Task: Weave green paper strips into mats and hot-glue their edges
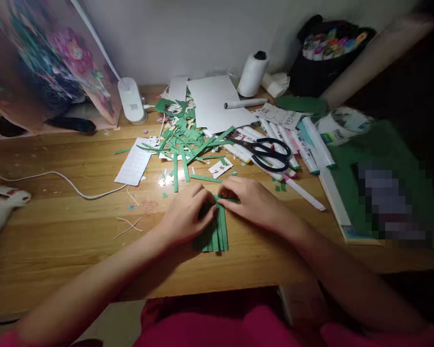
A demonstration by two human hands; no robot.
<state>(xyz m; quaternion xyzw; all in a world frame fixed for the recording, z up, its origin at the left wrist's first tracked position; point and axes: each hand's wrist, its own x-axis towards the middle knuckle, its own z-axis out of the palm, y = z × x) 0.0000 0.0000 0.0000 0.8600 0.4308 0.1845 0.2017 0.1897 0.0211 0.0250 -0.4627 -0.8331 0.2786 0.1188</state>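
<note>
A big wooden table [58,231] fills the view. Far on the left a painted board [50,62] with flowers leans on the wall. On the right lies a dark green mat [350,164]. A black bag of pens [329,53] stands far right by the wall. A white sheet [217,103] lies in the far middle, and just in front of it is a messy heap of green scraps [188,140]. Right of the heap a row of markers [311,144] lies flat, with black scissors [269,154] on top. A glue gun [0,205] rests at the left edge.

Near the middle of the table lie the green strips [215,233], side by side and flat on the wood. The left hand [186,217] rests on their left side, its fingers bent and pressed together on the far end. The right hand [253,202] comes in from the right and pinches that same far end with its fingertips. The two hands almost touch.

It looks like the strips are being gathered and held together at one end. They are thin and loose at the near end. So any move with them calls for soft, slow fingers and a steady pinch, or the strips may slide apart.
</note>
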